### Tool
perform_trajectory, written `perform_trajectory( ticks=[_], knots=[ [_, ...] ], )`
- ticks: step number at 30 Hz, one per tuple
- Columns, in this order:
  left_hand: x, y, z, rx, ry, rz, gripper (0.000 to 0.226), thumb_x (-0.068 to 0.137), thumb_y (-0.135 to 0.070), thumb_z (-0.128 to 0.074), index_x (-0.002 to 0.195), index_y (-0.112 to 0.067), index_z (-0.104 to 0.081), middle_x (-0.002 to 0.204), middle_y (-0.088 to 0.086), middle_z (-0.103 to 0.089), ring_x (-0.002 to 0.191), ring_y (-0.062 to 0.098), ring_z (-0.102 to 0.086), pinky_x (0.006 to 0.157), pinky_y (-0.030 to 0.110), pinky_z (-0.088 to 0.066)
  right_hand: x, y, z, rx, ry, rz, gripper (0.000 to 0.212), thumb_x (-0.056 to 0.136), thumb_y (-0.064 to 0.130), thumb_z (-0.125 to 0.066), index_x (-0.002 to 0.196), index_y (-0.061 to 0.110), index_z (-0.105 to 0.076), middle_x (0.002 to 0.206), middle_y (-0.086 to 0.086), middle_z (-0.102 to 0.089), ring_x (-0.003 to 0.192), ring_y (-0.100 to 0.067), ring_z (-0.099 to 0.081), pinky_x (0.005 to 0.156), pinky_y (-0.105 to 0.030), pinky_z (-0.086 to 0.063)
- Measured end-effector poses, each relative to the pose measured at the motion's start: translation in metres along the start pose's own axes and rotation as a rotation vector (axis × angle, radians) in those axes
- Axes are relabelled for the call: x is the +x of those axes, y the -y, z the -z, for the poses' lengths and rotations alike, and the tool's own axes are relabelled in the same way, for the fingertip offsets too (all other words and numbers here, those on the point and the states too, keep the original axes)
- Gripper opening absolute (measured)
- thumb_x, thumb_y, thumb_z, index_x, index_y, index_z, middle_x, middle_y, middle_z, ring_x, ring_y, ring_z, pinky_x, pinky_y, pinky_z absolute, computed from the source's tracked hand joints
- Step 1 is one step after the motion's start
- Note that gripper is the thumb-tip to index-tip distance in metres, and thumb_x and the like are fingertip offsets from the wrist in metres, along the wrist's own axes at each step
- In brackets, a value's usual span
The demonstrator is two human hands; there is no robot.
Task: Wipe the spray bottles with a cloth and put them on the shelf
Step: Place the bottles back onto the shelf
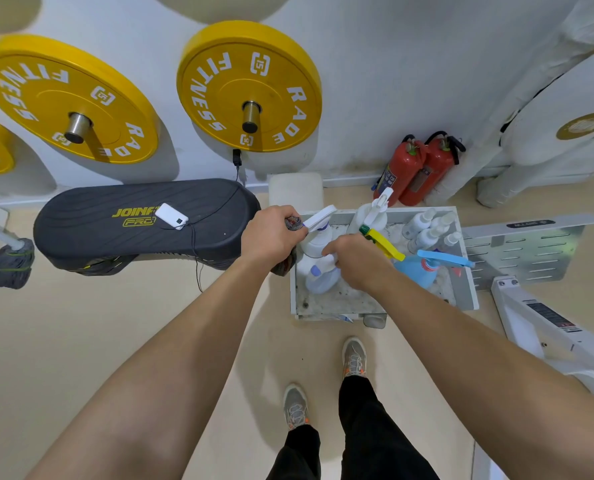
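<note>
Pinching the cloth [293,223], the fingers [288,233] of the left hand [271,233] are curled tight and press the fabric against the trigger head of the white spray bottle [311,245]; the rest of the cloth hangs down under the palm. The fingers [330,250] of the right hand [357,263] are wrapped around the body of the same bottle, just below its neck, and keep it steady.

The bottle is at the left front corner of the shelf [468,271], inside its rim. I cannot tell if its base touches the shelf or is lifted a little. It stands about upright, and its long white trigger points away from the left fingers, toward the back of the shelf.

In my judgement the step in hand is the wiping of the head. The head lies directly against the left fingers, so this hand is the nearer one for the stroke along the trigger, and the right hand must only turn or set down the body.

Further inside the shelf, to the right of the bottle, are a yellow-trigger bottle [382,242] and a blue bottle [416,270], and small white bottles [427,226] at the back.
</note>
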State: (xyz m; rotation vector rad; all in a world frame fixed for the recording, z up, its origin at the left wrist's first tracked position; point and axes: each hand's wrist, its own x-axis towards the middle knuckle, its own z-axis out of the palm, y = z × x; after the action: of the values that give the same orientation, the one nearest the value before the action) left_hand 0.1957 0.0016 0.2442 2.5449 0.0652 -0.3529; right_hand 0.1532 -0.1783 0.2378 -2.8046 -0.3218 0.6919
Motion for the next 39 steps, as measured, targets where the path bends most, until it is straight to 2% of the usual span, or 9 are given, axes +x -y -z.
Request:
perform_trajectory(
  ticks=[9, 15, 17, 21, 24, 28, 31, 35, 39],
  knots=[
    [-0.007, -0.002, 0.004, -0.018, 0.027, 0.006, 0.019, 0.088, -0.042, -0.073, 0.101, -0.029, -0.071, 0.097, -0.002, -0.07, 0.087, 0.023, -0.065, 0.074, 0.04, -0.058, -0.009, 0.008, -0.004, 0.056, 0.048, -0.012, 0.055, 0.093, 0.0, -0.058, 0.143, 0.022, -0.055, 0.141, -0.009, -0.054, 0.127, -0.03, -0.054, 0.101, -0.039, -0.048],
    [-0.015, -0.009, 0.015, 0.011, -0.021, -0.008, 0.026, 0.088, -0.041, -0.072, 0.111, -0.03, -0.07, 0.105, -0.003, -0.068, 0.094, 0.023, -0.063, 0.079, 0.039, -0.056, -0.018, 0.013, 0.016, 0.1, 0.039, -0.022, 0.06, 0.093, 0.001, -0.055, 0.147, 0.025, -0.049, 0.147, -0.004, -0.05, 0.132, -0.026, -0.051, 0.104, -0.038, -0.046],
    [-0.014, -0.016, 0.021, 0.006, -0.056, -0.046, 0.02, 0.086, -0.039, -0.071, 0.103, -0.03, -0.071, 0.103, -0.004, -0.069, 0.094, 0.023, -0.064, 0.079, 0.04, -0.057, -0.022, 0.01, 0.036, 0.163, -0.044, -0.039, 0.052, 0.095, 0.008, -0.053, 0.142, 0.029, -0.054, 0.143, 0.0, -0.055, 0.128, -0.024, -0.054, 0.1, -0.037, -0.048],
    [-0.002, -0.047, 0.028, -0.011, -0.025, -0.128, 0.011, 0.084, -0.035, -0.07, 0.093, -0.029, -0.072, 0.096, -0.003, -0.072, 0.091, 0.024, -0.065, 0.077, 0.04, -0.057, -0.03, -0.02, 0.079, 0.257, -0.392, -0.096, 0.035, 0.096, 0.013, -0.051, 0.123, 0.025, -0.068, 0.122, 0.004, -0.068, 0.109, -0.024, -0.064, 0.089, -0.037, -0.051],
    [0.011, -0.073, 0.023, 0.019, 0.049, -0.173, 0.016, 0.084, -0.032, -0.068, 0.098, -0.03, -0.072, 0.103, -0.001, -0.073, 0.097, 0.025, -0.065, 0.08, 0.039, -0.057, -0.026, -0.061, 0.092, 0.296, -0.532, -0.185, 0.048, 0.085, 0.002, -0.052, 0.125, 0.024, -0.067, 0.121, -0.002, -0.062, 0.112, -0.026, -0.061, 0.091, -0.042, -0.052],
    [0.029, -0.087, 0.012, 0.175, 0.087, -0.176, 0.025, 0.083, -0.025, -0.067, 0.107, -0.029, -0.071, 0.113, 0.001, -0.07, 0.102, 0.028, -0.064, 0.077, 0.035, -0.053, -0.008, -0.093, 0.096, 0.169, -0.221, -0.09, 0.07, 0.081, -0.003, -0.057, 0.145, 0.024, -0.052, 0.145, -0.009, -0.044, 0.124, -0.035, -0.052, 0.106, -0.046, -0.043],
    [0.037, -0.08, 0.012, 0.372, 0.131, -0.132, 0.025, 0.084, -0.024, -0.067, 0.108, -0.03, -0.071, 0.114, 0.002, -0.067, 0.101, 0.029, -0.064, 0.072, 0.033, -0.048, 0.012, -0.095, 0.087, 0.091, -0.082, -0.003, 0.065, 0.084, -0.002, -0.061, 0.142, 0.025, -0.056, 0.145, -0.005, -0.047, 0.125, -0.028, -0.054, 0.102, -0.039, -0.045],
    [0.033, -0.066, 0.011, 0.494, 0.158, -0.09, 0.02, 0.084, -0.04, -0.073, 0.102, -0.031, -0.07, 0.1, -0.001, -0.064, 0.092, 0.027, -0.064, 0.065, 0.032, -0.045, 0.03, -0.095, 0.075, 0.106, -0.172, 0.009, 0.029, 0.086, 0.002, -0.066, 0.111, 0.015, -0.072, 0.113, -0.012, -0.067, 0.109, -0.032, -0.061, 0.086, -0.038, -0.047],
    [0.026, -0.058, 0.006, 0.48, 0.098, -0.088, 0.014, 0.087, -0.031, -0.067, 0.101, -0.03, -0.068, 0.1, 0.0, -0.066, 0.081, 0.025, -0.058, 0.061, 0.03, -0.04, 0.032, -0.09, 0.076, 0.148, -0.241, -0.04, 0.018, 0.086, 0.001, -0.064, 0.096, 0.012, -0.074, 0.097, -0.011, -0.071, 0.095, -0.031, -0.064, 0.077, -0.039, -0.051]
  ],
)
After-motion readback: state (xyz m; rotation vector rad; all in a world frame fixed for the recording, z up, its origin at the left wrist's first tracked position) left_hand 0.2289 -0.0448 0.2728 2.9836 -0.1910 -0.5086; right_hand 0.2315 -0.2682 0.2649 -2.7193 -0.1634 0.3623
